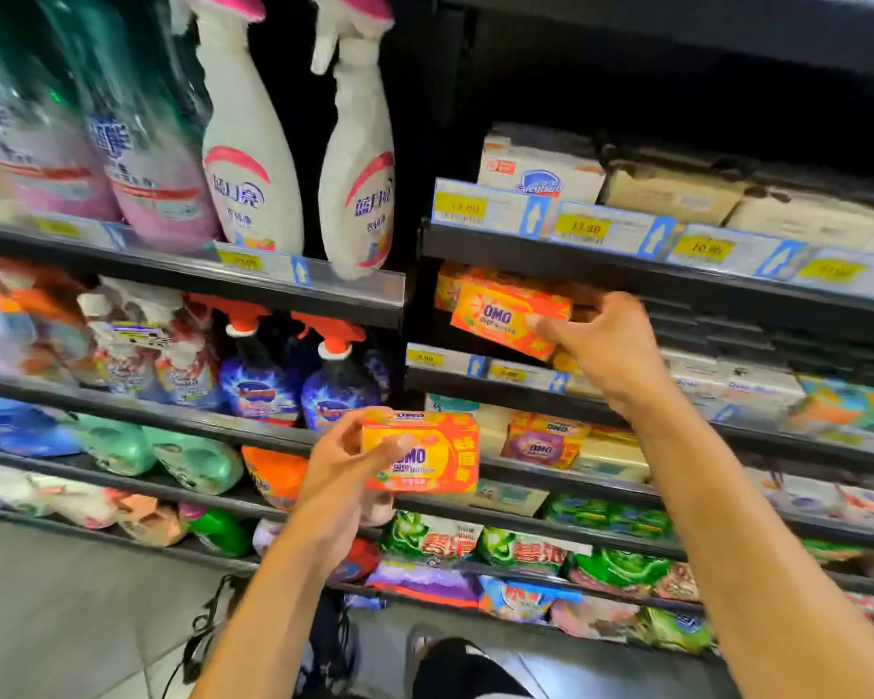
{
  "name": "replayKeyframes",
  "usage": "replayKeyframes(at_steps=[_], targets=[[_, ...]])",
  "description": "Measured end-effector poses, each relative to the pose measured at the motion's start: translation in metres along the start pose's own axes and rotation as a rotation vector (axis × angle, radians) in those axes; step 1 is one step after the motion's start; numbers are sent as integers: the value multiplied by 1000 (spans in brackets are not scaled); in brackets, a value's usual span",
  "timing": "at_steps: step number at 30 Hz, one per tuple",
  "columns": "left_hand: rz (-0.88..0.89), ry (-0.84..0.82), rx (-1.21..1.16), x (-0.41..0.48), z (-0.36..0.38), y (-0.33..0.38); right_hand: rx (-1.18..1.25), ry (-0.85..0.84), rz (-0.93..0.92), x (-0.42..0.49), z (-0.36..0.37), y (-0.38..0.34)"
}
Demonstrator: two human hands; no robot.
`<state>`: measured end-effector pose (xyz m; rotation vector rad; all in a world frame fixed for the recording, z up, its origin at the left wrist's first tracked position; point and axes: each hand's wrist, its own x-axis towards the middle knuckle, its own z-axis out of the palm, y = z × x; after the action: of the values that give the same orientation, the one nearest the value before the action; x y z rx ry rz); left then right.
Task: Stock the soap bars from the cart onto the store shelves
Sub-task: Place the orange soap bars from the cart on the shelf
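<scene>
Right hand (601,345) pinches far OMO soap bar (500,317) endwise, left hand (341,464) wraps near OMO soap bar (427,454): judged light, stiff, slick-wrapped.

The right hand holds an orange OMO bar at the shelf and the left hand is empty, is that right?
No. The left hand is not empty: it holds a second orange bar, as the head view shows. The right hand does hold an OMO bar at the shelf.

Glossy printed soap box (422,454), white smooth plastic spray bottles (253,158), matt black metal shelves (551,249).
</scene>
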<state>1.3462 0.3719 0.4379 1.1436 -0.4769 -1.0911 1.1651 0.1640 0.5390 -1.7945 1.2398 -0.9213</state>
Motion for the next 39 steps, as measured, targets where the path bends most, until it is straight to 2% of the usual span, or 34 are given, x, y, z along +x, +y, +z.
replayKeyframes(at_steps=[7, 12, 16, 35, 37, 39], targets=[[-37, -56, -37, 18, -14, 6, -384, -121, 106, 29, 36, -5], [8, -66, -2, 32, -19, 9, -623, -238, -62, 43, 48, -5], [40, -68, 12, 39, -20, 10, -799, -333, -77, 61, 45, 0], [71, -83, 7, 47, -9, 14, -949, -329, -187, 75, 45, 14], [77, -81, 7, 46, -6, 15, -897, -281, -221, 55, 40, 8], [88, -95, 15, 46, -5, 16, -682, -206, -321, 23, 36, 1]])
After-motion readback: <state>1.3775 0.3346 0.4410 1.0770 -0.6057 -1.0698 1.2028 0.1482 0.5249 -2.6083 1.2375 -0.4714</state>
